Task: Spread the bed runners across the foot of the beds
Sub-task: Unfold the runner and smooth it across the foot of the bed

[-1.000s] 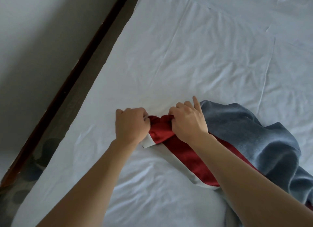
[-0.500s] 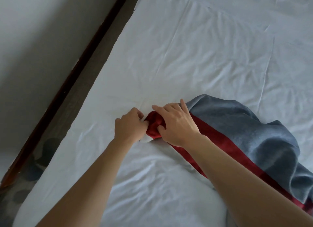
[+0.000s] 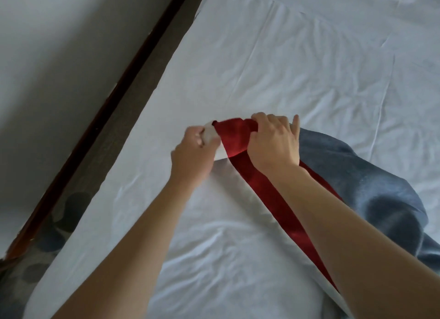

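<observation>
Creased white sheet (image 3: 262, 57); both hands grip bunched red-grey runner (image 3: 238, 138).

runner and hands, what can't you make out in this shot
- Runner, head view: its far length runs off the right edge, and the right forearm covers part of the red band.
- Left hand: motion blur smears the fingers, so the exact pinch on the white corner is unclear.
- Right hand: fingertips are buried in bunched red cloth.

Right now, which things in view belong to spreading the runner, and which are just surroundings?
Belongs to the job:
- bunched red, grey and white fabric bed runner
- white-sheeted bed
- left hand, gripping the runner's white end
- right hand, gripping its red band

Just surroundings:
- dark wooden skirting strip
- patterned floor
</observation>
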### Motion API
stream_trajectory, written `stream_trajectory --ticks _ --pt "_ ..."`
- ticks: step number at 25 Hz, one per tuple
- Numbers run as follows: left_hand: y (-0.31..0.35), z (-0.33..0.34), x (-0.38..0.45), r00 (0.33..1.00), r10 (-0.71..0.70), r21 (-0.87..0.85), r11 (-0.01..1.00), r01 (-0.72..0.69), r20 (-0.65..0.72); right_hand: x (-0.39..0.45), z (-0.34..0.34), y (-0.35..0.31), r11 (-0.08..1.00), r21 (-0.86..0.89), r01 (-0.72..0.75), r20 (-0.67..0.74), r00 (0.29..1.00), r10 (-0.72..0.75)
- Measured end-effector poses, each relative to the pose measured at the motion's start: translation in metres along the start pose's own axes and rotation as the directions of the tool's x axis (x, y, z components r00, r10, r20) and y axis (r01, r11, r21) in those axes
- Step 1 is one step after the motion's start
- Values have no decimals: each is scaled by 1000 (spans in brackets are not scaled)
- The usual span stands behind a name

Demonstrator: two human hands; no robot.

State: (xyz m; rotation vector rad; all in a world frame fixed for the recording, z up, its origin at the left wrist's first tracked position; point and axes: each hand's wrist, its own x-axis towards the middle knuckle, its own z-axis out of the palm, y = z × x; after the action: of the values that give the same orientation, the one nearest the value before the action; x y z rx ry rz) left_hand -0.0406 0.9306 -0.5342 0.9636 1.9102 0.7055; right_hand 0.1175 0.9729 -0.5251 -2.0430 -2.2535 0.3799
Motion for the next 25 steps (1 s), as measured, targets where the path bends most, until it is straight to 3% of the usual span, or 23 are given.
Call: stream_trajectory --ticks 2,4,6,9,11,14,15,17,20,22,25 --pt "-18 13 -10 997 -36 96 995 29 75 -16 8 5 995 4 98 42 994 -98" --pt "-24 22 -13 997 -46 80 996 41 64 -30 20 7 981 -50 185 120 977 -178" --pt "-18 23 -8 999 31 78 996 -32 12 -37 29 10 973 -129 191 168 971 -168" --pt "-8 15 -4 976 211 96 974 -206 -53 -33 28 16 989 -87 123 41 992 -120" --pt "-3 13 -11 954 298 139 944 -299 31 -25 22 20 994 -58 94 -12 995 -95" --pt "-7 25 -36 929 294 276 895 -350 223 -17 15 29 986 -117 122 71 991 -115" --pt "-10 27 -41 939 275 297 897 -327 205 -18 14 33 981 -137 139 102 987 -126" --pt "-14 25 -39 977 208 242 947 -213 44 -25 14 39 982 -135 131 115 987 -116" --pt "-18 15 -19 964 204 134 974 -182 -171 -39 17 34 992 -60 112 57 992 -109" --pt "-22 8 1 984 144 86 987 -135 -109 -47 16 24 986 43 162 -19 987 -161" --pt "-27 1 26 991 -77 84 994 68 111 -60 12 21 952 138 274 -66 961 -267"
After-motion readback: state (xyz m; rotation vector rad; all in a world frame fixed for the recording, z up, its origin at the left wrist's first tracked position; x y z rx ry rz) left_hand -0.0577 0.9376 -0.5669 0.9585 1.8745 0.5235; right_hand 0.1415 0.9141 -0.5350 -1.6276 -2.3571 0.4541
